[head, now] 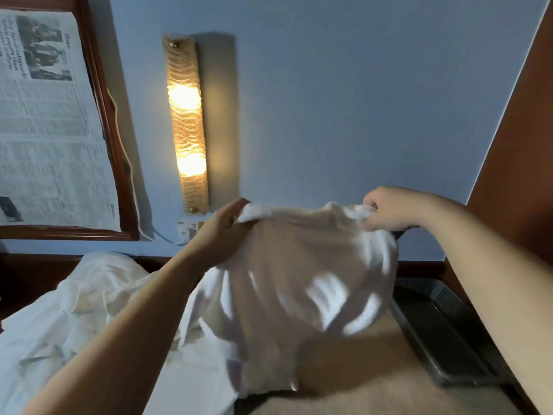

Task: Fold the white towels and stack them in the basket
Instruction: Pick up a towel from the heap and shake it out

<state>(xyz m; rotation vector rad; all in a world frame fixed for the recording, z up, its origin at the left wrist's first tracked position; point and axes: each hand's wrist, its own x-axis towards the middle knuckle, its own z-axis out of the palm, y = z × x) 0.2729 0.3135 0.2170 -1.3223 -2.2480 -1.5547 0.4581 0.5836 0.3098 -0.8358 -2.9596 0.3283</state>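
I hold a white towel (302,271) up in the air just left of the dark basket (443,333), my left hand (223,227) pinching one top corner and my right hand (389,209) pinching the other.

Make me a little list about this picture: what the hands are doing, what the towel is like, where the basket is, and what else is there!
left hand: grips the towel's top left corner
right hand: grips the towel's top right corner
towel: white, held up and spread between both hands, blurred, not folded
basket: dark, at the right, no towel seen in it
pile: more white cloth, crumpled, at the left
lamp: on the wall, lit
newspaper: in a wooden frame, upper left
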